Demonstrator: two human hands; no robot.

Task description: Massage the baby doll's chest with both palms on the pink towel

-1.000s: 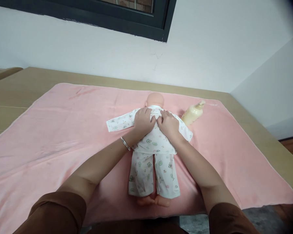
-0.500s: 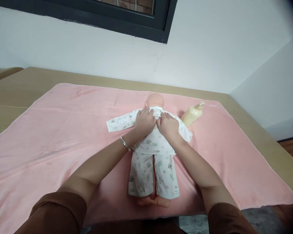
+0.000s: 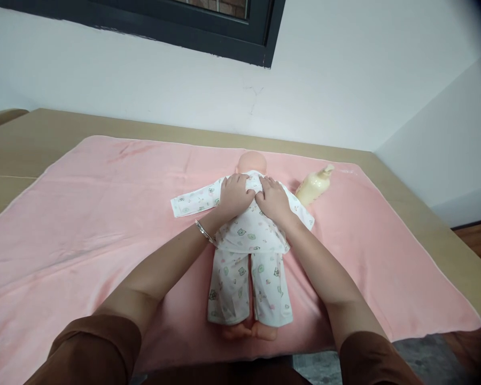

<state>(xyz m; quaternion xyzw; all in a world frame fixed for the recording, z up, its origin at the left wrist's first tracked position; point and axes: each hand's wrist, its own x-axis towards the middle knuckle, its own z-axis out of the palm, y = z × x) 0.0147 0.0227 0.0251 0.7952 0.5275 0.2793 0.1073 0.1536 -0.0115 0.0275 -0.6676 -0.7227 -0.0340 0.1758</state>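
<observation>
A baby doll [image 3: 251, 160] lies on its back on a pink blanket [image 3: 104, 214], head away from me, dressed in a white printed shirt [image 3: 252, 232] and matching trousers [image 3: 248, 289]. My left hand [image 3: 234, 195] rests on the doll's chest near the collar, fingers curled onto the shirt fabric. Beside it, thumbs almost touching, my right hand [image 3: 273, 200] presses on the shirt in the same way. A silver bracelet [image 3: 203, 232] circles my left wrist. The doll's bare feet [image 3: 250, 331] stick out near the blanket's front edge.
A cream feeding bottle [image 3: 315, 184] lies on the blanket just right of the doll's shoulder. The blanket covers a tan wooden table [image 3: 44, 128] against a white wall, under a dark window frame [image 3: 224, 32]. Floor shows at the right.
Both hands have slid slightly up the doll's chest toward the collar. The view has shifted a little; the doll and bottle lie as before.
</observation>
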